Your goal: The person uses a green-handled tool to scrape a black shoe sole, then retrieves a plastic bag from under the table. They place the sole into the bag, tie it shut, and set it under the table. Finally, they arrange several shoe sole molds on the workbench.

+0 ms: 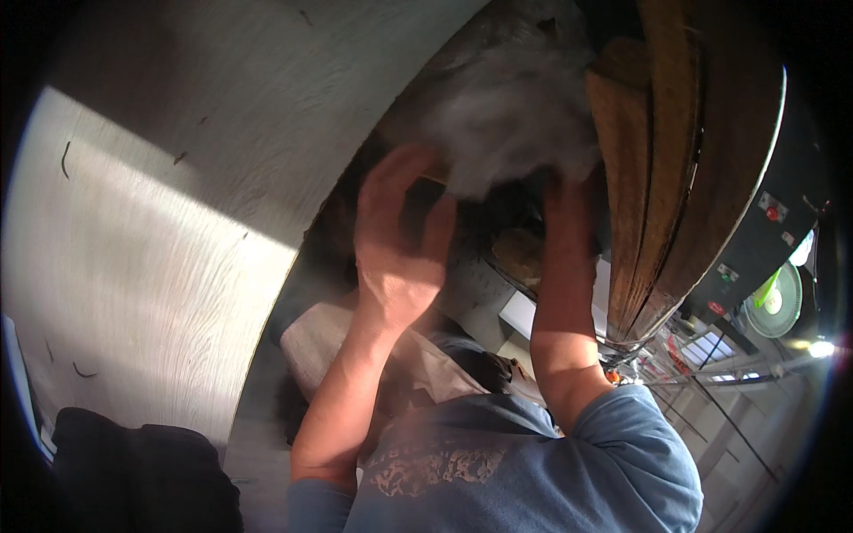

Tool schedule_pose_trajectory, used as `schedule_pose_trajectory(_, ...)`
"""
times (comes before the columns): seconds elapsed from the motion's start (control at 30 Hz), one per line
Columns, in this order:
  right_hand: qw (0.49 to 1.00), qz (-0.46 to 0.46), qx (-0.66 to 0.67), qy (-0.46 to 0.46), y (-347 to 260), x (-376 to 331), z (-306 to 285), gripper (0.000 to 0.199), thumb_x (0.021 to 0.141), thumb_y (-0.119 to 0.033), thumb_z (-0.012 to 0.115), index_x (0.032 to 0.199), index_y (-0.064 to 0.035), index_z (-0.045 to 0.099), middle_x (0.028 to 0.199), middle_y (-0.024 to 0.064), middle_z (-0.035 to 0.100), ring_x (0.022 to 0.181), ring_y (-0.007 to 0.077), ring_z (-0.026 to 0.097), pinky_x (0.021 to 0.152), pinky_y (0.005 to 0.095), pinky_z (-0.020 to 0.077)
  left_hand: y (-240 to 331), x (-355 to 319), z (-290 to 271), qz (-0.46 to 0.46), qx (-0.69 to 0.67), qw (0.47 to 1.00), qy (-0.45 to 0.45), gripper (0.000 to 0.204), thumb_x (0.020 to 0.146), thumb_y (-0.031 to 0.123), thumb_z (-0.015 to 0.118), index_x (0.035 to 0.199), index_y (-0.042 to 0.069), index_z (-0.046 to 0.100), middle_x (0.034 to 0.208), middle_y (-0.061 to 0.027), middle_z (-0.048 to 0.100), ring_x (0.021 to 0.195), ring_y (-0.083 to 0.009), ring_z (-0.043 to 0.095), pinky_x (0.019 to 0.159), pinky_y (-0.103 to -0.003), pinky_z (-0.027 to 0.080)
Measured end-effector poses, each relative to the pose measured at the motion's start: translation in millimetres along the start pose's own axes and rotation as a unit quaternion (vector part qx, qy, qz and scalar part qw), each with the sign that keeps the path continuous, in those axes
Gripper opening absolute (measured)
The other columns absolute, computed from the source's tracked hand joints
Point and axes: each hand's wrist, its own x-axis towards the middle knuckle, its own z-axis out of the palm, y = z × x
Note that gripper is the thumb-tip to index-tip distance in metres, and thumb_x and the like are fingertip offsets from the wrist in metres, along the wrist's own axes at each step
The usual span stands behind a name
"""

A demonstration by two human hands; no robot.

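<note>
Left hand [400,253]: half open, curled; any hold cannot be told.
Right hand [569,191]: grip hidden.
Grey sheet [511,115]: blurred, just beyond both hands, apparently being handled; steadying seems called for.

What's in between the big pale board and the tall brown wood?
In the head view: the left hand, a blurry grey thing too smeared to identify, and the right forearm.

A blurred grey mass [520,115] partly hides the right hand [573,171].
</note>
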Motion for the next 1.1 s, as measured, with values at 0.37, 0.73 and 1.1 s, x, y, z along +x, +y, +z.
schedule_pose_trajectory(0.37,0.988,-0.007,-0.139,-0.069,5.0,118.6,85.3,0.044,0.094,-0.014,0.064,0.136,-0.0035,0.057,0.119,0.0111,0.066,0.101,0.0203,0.062,0.087,0.0319,0.0518,-29.1,-35.9,-13.8,-0.243,-0.066,0.967,-0.048,0.028,0.102,0.008,0.062,0.129,0.0,0.067,0.109,-0.0052,0.07,0.096,-0.0091,0.062,0.086,-0.024,0.05)
schedule_pose_trajectory(0.73,0.991,0.008,-0.127,-0.051,21.1,168.3,115.2,0.04,0.096,-0.019,0.061,0.133,-0.0045,0.059,0.116,0.0102,0.066,0.098,0.0196,0.061,0.084,0.0316,0.0512,-73.3,-66.4,-37.8,-0.234,0.012,0.971,-0.05,0.021,0.101,0.007,0.063,0.121,0.002,0.069,0.11,-0.0076,0.072,0.099,-0.0146,0.067,0.09,-0.028,0.053)
schedule_pose_trajectory(1.1,0.999,0.015,0.051,-0.007,-2.6,117.4,84.5,0.038,0.097,-0.025,0.059,0.13,-0.0056,0.061,0.112,0.0092,0.065,0.095,0.0189,0.06,0.082,0.0313,0.0506,-37.2,-90.4,-52.3,-0.222,0.109,0.969,-0.022,0.02,0.103,0.013,0.059,0.116,0.001,0.068,0.101,-0.009,0.073,0.089,-0.0158,0.068,0.082,-0.03,0.055)
